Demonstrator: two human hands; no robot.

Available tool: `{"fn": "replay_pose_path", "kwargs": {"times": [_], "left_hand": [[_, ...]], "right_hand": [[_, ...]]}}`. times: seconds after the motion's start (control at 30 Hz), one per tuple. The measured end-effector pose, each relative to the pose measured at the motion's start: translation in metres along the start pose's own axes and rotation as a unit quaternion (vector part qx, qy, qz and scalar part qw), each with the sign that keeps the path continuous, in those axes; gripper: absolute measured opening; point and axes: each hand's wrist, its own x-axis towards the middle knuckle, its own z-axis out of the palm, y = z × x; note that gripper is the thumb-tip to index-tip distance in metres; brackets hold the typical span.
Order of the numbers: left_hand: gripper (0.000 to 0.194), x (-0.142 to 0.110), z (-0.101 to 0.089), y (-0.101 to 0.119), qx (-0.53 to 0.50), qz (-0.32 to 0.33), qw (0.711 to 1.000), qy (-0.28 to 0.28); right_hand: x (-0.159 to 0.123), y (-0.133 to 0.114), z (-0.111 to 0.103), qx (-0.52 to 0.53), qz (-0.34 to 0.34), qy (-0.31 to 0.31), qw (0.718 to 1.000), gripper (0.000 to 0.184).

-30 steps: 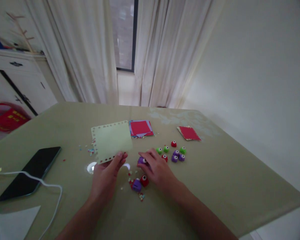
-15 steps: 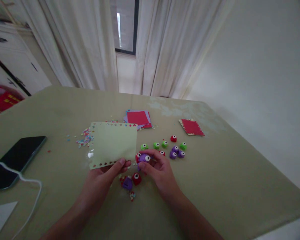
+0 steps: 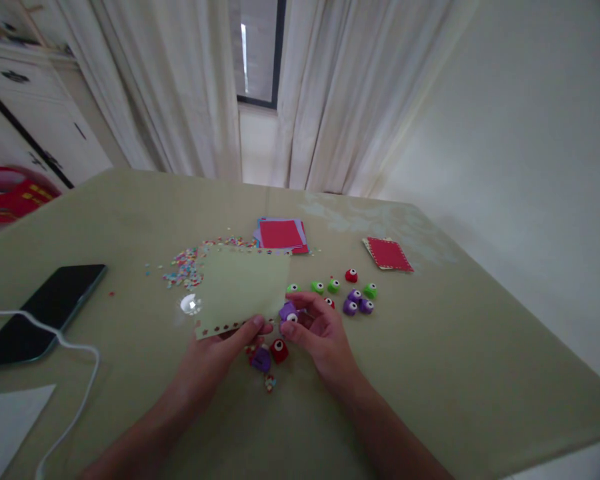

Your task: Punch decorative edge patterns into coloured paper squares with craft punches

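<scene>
My left hand (image 3: 230, 347) pinches the lower edge of a pale yellow-green sheet of paper (image 3: 245, 283), thumb on top. Small punched shapes run along the sheet's top and bottom edges. At the right edge of the sheet, my right hand (image 3: 323, 330) closes on a purple one-eyed paper punch (image 3: 289, 312). Whether the punch grips the paper I cannot tell. Just below the hands lie a red punch (image 3: 279, 351) and a purple punch (image 3: 261, 360), with a few paper bits (image 3: 269, 382) nearby.
Several green, red and purple punches (image 3: 351, 307) stand right of my hand. Coloured confetti (image 3: 185, 267) is scattered left of the sheet. Farther back lie a stack of coloured paper (image 3: 280, 235) and red punched sheets (image 3: 389, 254). A phone (image 3: 45, 307) and white cable (image 3: 75, 345) are at left.
The purple punch has turned, its eye now facing lower, and the sheet is tilted differently. The whole view has shifted slightly, showing more confetti left of the sheet.
</scene>
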Motion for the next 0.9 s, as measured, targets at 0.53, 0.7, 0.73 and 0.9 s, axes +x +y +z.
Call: {"fn": "replay_pose_path", "kwargs": {"times": [0.53,0.7,0.73,0.9], "left_hand": [[0.031,0.0064,0.0022,0.0068,-0.016,0.117,0.992,-0.035],[0.025,0.0091,0.0019,0.0035,-0.009,0.131,0.990,-0.056],[0.024,0.0095,0.0018,0.0027,-0.007,0.129,0.990,-0.061],[0.023,0.0077,0.0049,0.0019,-0.025,0.118,0.989,-0.083]], "right_hand": [[0.0014,-0.0001,-0.0076,-0.047,0.029,-0.024,0.998,0.049],[0.0013,0.0012,-0.0079,-0.045,0.036,-0.037,0.998,0.046],[0.0013,0.0006,-0.0082,-0.041,0.037,-0.039,0.998,0.045],[0.0015,-0.0042,-0.0089,-0.035,0.041,-0.068,0.996,0.039]]}}
